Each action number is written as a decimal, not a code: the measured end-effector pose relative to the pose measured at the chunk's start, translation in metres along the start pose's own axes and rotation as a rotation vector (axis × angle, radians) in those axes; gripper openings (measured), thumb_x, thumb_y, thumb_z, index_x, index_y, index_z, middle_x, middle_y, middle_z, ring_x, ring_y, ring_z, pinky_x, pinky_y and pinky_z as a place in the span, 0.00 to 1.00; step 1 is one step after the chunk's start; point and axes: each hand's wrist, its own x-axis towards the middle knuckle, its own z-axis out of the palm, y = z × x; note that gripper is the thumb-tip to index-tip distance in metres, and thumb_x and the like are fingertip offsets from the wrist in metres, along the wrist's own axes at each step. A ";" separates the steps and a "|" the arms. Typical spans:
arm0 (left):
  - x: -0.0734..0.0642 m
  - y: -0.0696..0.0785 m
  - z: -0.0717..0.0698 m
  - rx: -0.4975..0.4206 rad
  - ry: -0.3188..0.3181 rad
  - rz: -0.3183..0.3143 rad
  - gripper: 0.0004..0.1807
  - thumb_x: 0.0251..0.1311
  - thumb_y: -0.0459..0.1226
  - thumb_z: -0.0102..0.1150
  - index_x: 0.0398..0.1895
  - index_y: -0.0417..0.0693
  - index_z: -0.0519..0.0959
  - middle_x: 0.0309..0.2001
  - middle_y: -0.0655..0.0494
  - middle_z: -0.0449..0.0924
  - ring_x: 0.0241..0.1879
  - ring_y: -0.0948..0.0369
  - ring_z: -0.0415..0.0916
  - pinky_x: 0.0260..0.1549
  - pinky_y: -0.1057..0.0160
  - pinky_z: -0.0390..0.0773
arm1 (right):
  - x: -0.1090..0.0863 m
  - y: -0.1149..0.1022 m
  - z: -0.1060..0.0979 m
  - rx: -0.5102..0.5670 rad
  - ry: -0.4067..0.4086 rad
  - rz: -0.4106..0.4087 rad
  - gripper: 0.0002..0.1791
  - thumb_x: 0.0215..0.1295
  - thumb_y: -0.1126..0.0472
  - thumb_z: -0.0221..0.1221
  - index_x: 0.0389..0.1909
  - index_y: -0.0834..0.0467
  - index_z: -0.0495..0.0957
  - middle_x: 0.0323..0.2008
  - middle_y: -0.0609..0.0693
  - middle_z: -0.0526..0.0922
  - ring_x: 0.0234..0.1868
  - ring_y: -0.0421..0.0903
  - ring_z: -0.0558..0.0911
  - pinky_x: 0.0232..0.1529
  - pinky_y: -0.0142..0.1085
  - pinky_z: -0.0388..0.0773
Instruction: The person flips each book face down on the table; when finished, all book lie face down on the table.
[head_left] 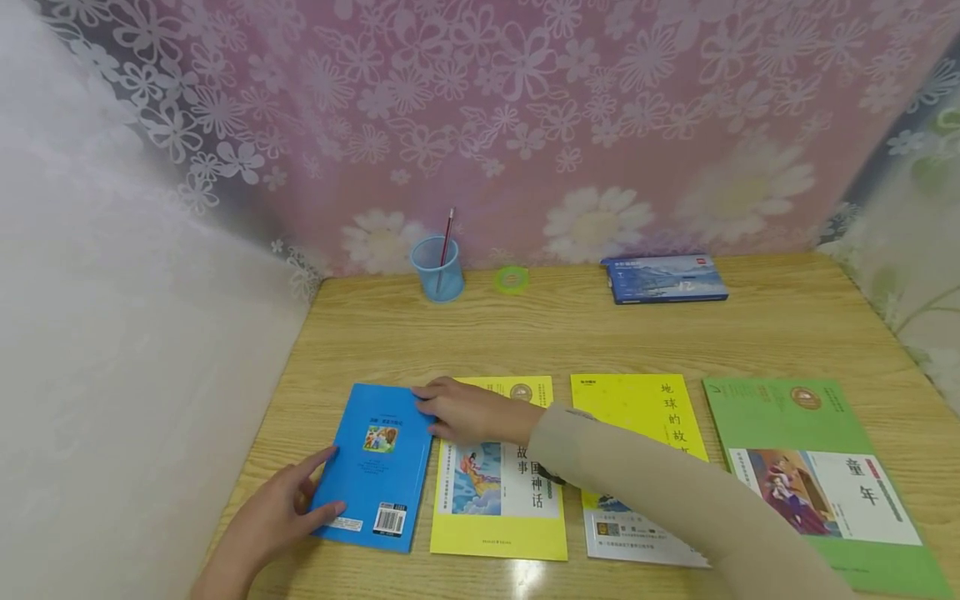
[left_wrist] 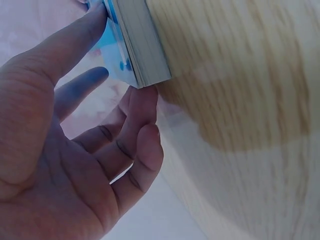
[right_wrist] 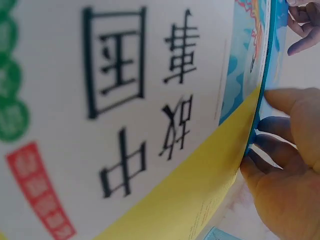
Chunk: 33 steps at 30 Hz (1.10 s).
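A blue book (head_left: 375, 467) lies back cover up at the left of the row, with a small picture and a barcode. My left hand (head_left: 273, 508) grips its lower left side, thumb over the cover. In the left wrist view, the left hand's (left_wrist: 80, 150) fingers curl at a corner of the book's page block (left_wrist: 145, 45). My right hand (head_left: 465, 410) holds the upper right edge, its forearm crossing over two yellow books. In the right wrist view, the right hand's (right_wrist: 295, 145) fingertips meet the blue book's edge, beside the first yellow book (right_wrist: 165, 200).
Right of the blue book lie a yellow book (head_left: 498, 537), another yellow book (head_left: 622, 400) and a green book (head_left: 780, 417). Along the back stand a blue mesh cup (head_left: 441, 279) with a pencil (head_left: 447, 233), a green tape roll (head_left: 512, 280) and a blue box (head_left: 667, 279).
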 end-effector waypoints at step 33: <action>-0.005 0.010 0.009 0.075 0.014 -0.009 0.55 0.47 0.65 0.78 0.78 0.56 0.70 0.49 0.47 0.75 0.42 0.56 0.73 0.39 0.58 0.82 | 0.003 0.007 0.007 0.012 -0.106 -0.028 0.41 0.82 0.41 0.50 0.85 0.56 0.50 0.87 0.52 0.44 0.88 0.52 0.44 0.87 0.49 0.43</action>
